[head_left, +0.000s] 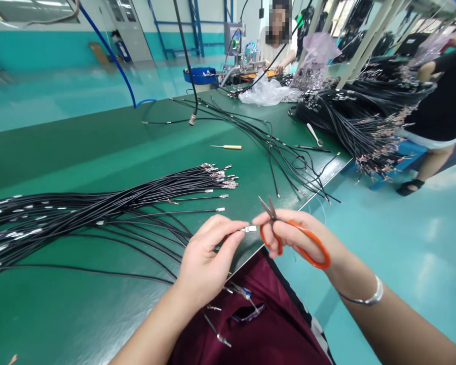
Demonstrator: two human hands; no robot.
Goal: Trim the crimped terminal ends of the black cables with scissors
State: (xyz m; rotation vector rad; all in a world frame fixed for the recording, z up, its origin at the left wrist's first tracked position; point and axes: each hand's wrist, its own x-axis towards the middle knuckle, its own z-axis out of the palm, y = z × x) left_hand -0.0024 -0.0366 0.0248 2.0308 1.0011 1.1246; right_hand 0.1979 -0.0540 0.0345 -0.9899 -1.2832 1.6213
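My left hand (207,253) pinches the metal terminal (249,229) of a black cable between thumb and fingertips, right at the near edge of the green table (99,147). My right hand (292,235) is closed around orange-handled scissors (289,238), blades pointing up and away; its fingertips nearly touch the terminal. A large bundle of black cables with metal ends (110,208) lies fanned across the table to the left of my hands.
A yellow-handled tool (228,147) lies mid-table, loose black cables (289,157) beyond it. Another heap of cables (361,126) overhangs the far right corner beside a person in black (448,96). A second person works at a machine (247,56) behind plastic bags. Cut pieces rest on my maroon lap (251,324).
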